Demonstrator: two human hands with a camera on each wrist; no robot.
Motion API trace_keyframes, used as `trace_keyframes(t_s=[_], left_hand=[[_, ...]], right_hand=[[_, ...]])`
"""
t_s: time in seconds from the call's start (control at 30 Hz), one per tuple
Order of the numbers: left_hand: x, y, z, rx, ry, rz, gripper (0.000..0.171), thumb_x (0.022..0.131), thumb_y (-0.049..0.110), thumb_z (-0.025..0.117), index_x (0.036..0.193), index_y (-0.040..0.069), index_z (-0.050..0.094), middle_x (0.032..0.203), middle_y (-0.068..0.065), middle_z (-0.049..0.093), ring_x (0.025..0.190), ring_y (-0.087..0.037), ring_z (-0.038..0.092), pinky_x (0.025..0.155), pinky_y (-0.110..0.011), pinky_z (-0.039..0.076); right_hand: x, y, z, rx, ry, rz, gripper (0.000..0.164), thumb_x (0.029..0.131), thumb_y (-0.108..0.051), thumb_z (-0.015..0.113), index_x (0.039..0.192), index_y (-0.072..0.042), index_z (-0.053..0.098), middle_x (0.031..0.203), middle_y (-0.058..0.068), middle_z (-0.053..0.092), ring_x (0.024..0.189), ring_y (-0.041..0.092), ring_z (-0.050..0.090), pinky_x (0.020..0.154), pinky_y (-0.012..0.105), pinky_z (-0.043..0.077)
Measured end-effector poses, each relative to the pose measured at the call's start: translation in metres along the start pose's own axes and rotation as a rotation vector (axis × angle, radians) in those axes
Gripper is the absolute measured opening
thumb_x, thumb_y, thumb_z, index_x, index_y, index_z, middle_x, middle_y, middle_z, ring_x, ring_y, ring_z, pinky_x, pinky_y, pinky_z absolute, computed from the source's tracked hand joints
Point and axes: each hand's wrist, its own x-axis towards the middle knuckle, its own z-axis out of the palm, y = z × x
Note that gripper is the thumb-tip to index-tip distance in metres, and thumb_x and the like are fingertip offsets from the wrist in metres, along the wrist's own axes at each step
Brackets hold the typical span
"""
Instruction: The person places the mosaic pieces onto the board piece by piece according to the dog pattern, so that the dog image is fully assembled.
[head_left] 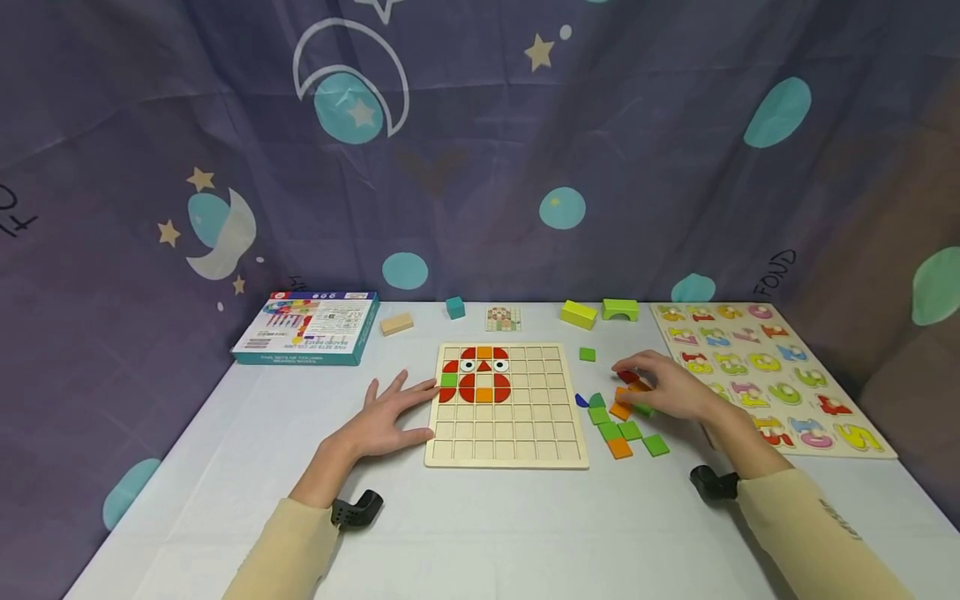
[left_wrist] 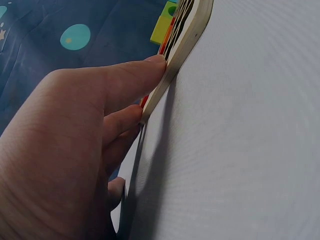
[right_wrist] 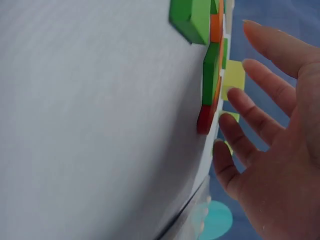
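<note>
A square wooden grid board (head_left: 525, 429) lies on the white table, with red, orange, green and eye-marked tiles (head_left: 484, 392) set in its upper left. My left hand (head_left: 378, 421) lies at the board's left side, its fingers spread and fingertips on the edge; the thumb (left_wrist: 135, 82) touches the rim in the left wrist view. To the board's right my right hand (head_left: 667, 387) hovers over loose tiles, fingers apart and slightly bent. Orange tiles (head_left: 619, 411) and a red tile (head_left: 627, 377) lie under its fingers. Several green tiles (head_left: 609, 431) and a blue piece (head_left: 581, 401) spread nearby.
Behind the board lies a small pattern card (head_left: 503, 319), between a teal cube (head_left: 455, 308) and yellow-green blocks (head_left: 578, 314). A wooden plank block (head_left: 397, 324) and a toy box (head_left: 303, 333) stand at back left. A number puzzle board (head_left: 765, 362) lies right.
</note>
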Motion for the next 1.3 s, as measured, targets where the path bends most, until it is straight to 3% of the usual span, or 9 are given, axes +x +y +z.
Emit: trace_keyframes(t_s=[0.2,0.4,0.77,1.3], left_hand=[[-0.001,-0.001,0.000,-0.007,-0.004,0.007,0.071,0.091,0.052,0.067,0.153,0.023,0.048,0.161,0.008,0.034,0.153,-0.033,0.007,0.114,-0.066,-0.008],[0.000,-0.001,0.001,-0.007,-0.003,0.006,0.071,0.091,0.052,0.067,0.153,0.023,0.048,0.161,0.008,0.034,0.153,-0.033,0.006,0.114,-0.066,-0.009],[-0.002,0.000,0.001,0.002,0.000,0.010,0.071,0.092,0.053,0.066,0.153,0.024,0.048,0.161,0.008,0.033,0.153,-0.033,0.007,0.114,-0.066,-0.008],[0.000,0.000,0.000,0.001,0.003,0.012,0.070,0.092,0.052,0.067,0.153,0.023,0.048,0.161,0.008,0.034,0.153,-0.032,0.007,0.114,-0.066,-0.008]], right_hand=[[-0.005,0.002,-0.003,-0.011,-0.012,-0.017,0.045,0.087,-0.026,0.082,0.123,-0.002,0.069,0.120,0.014,0.060,0.105,0.031,0.053,0.098,0.057,0.043],[-0.010,0.004,-0.004,-0.015,-0.022,-0.020,0.044,0.086,-0.024,0.083,0.122,-0.003,0.070,0.122,0.016,0.061,0.108,0.032,0.054,0.099,0.058,0.044],[-0.021,0.006,-0.006,-0.077,-0.036,0.047,0.035,0.082,-0.021,0.086,0.114,-0.011,0.074,0.121,0.016,0.059,0.111,0.037,0.051,0.101,0.063,0.041],[-0.025,0.005,-0.007,-0.121,-0.042,0.005,0.024,0.083,-0.013,0.084,0.106,-0.013,0.075,0.118,0.014,0.057,0.109,0.038,0.049,0.099,0.062,0.042]])
